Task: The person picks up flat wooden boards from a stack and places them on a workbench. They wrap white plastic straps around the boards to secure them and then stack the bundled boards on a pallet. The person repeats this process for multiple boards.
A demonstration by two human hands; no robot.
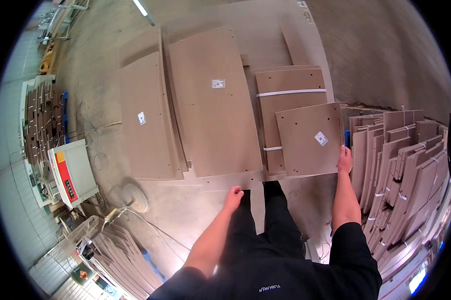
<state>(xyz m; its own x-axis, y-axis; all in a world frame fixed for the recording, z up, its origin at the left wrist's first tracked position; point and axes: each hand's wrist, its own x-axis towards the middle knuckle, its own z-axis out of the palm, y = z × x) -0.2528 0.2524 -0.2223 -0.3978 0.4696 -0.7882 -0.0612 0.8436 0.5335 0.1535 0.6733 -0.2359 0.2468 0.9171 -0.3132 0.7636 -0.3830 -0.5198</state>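
At its lower right edge, a square brown panel (305, 140) with small holes and a white label is gripped by my right hand (344, 161). It overlaps a longer panel bundle (290, 80) bound with white straps. My left hand (233, 199) is closed, fingers curled, beside the front edge of a low panel (225, 183); I see nothing in it. Beyond that hand lies a large, long panel (213, 115) with a label. Farther left is another stack topped by a labelled panel (145, 125).
Strapped panel stacks (400, 170) stand close on my right. At left are a white and red machine cabinet (73, 172), a round fan-like disc (134, 198), loose cables (155, 227) and more panel piles (125, 255). A narrow panel strip (294, 42) lies at the far end.
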